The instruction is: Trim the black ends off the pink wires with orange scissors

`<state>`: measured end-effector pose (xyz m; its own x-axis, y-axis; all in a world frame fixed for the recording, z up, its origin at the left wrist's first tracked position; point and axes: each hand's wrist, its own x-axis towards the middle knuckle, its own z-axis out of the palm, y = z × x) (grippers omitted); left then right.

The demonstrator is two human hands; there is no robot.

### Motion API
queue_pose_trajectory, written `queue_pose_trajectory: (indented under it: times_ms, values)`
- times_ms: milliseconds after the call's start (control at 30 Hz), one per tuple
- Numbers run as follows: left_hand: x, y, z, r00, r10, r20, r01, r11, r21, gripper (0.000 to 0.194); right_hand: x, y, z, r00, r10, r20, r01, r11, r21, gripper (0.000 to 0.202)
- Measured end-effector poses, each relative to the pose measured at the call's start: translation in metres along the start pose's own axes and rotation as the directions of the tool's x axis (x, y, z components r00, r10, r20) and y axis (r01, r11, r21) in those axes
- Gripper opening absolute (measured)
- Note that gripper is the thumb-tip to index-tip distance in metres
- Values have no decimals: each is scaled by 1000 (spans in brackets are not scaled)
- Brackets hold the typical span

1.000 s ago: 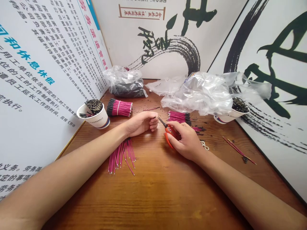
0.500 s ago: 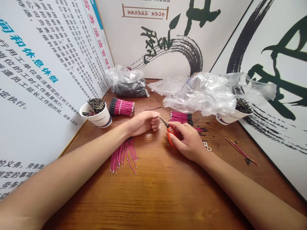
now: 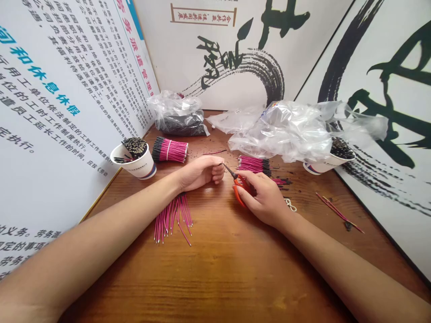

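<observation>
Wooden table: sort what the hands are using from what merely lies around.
In use:
- right hand gripping orange-handled scissors
- left hand, closed near the scissor tip; contents hidden

Lying about:
- loose pink wires
- tied pink wire bundle
- white paper cup
- clear plastic bags

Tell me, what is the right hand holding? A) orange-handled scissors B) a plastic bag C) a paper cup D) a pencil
A: the right hand is wrapped round the orange-handled scissors, whose dark blades point toward the left hand.
</observation>
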<state>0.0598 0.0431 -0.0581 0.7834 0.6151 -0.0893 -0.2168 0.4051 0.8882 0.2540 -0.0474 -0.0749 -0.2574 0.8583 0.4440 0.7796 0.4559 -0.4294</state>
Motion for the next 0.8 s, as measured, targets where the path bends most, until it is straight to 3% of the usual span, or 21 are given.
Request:
queue_pose_trajectory:
  times_ms: [467, 800]
  values:
    - [0, 0, 0, 1000, 6, -3, -5, 1000, 23, 35, 1, -2, -2, 999, -37, -4, 37, 999, -3, 18]
    - [0, 1, 0, 999, 28, 24, -29, 999, 36, 36, 0, 1, 0, 999, -4, -31, 3, 999, -32, 27]
